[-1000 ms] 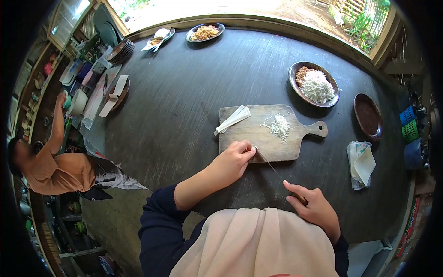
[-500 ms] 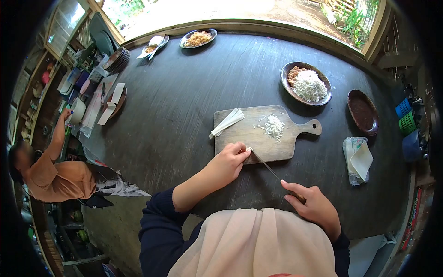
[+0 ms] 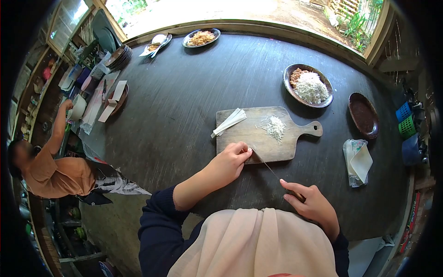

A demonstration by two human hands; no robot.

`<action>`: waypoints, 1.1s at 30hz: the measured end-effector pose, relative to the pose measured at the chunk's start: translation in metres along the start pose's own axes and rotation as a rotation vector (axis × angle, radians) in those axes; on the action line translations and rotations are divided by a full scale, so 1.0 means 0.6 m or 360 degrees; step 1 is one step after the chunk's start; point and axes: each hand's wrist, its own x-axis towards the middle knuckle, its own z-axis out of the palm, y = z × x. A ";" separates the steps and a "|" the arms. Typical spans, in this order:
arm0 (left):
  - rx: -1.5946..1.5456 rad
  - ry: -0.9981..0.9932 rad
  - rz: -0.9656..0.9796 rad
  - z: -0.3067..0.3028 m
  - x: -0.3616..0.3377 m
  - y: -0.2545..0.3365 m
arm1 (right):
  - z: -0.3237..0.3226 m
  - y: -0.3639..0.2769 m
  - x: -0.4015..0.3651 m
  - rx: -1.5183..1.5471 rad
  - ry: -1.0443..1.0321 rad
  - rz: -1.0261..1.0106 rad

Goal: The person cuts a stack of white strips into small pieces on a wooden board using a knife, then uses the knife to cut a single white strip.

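Observation:
My right hand (image 3: 311, 203) is closed round the handle of a knife (image 3: 267, 167), whose blade reaches up-left to the near edge of the wooden cutting board (image 3: 288, 147). At the blade's tip, my left hand (image 3: 230, 161) pinches a small white piece, mostly hidden by its fingers. Tiny white slivers lie beside the fingertips. Further up the board is a small pile of thin white shreds (image 3: 276, 128). Long white strips (image 3: 229, 122) rest in a bundle across the board's upper left corner.
Beyond the board stands a bowl of white shreds (image 3: 311, 87). An empty oval dish (image 3: 363, 115) and a plastic packet (image 3: 357, 162) lie at right. Two filled plates (image 3: 201, 38) sit near the window. At left, another person (image 3: 60, 173) stands by stacked bowls (image 3: 118, 58).
A few cut slivers now show beside my left fingertips. Both hands hold nearly the same pose. The other person's arm at left has shifted slightly, and the view has moved a little.

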 end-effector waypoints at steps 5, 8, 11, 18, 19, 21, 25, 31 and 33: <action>-0.0015 -0.0012 0.0008 -0.001 0.000 0.001 | 0.009 -0.001 0.015 0.0084 -0.0025 0.0031; -0.0009 -0.0040 -0.0019 -0.004 0.002 0.003 | -0.001 0.002 0.005 0.0027 -0.0048 0.0027; -0.0004 -0.0023 -0.0045 -0.005 0.001 0.006 | -0.017 0.007 -0.007 -0.0040 -0.0085 0.0018; -0.0012 -0.0043 -0.0039 -0.009 0.002 0.006 | -0.003 -0.002 -0.009 0.0025 0.0052 -0.0081; -0.0027 -0.0043 -0.0043 -0.008 0.002 0.006 | -0.004 -0.005 -0.008 0.0029 0.0052 -0.0079; -0.0028 -0.0048 -0.0056 -0.007 0.001 0.006 | -0.008 -0.010 -0.008 0.0004 0.0001 -0.0042; -0.0034 -0.0044 -0.0065 -0.007 0.002 0.007 | -0.005 -0.006 -0.007 0.0027 -0.0003 -0.0066; 0.0001 -0.0058 -0.0046 -0.009 0.004 0.008 | 0.008 0.000 0.009 0.0106 -0.0029 -0.0005; -0.0003 -0.0067 -0.0055 -0.008 0.003 0.008 | 0.011 0.000 0.012 0.0070 -0.0032 -0.0012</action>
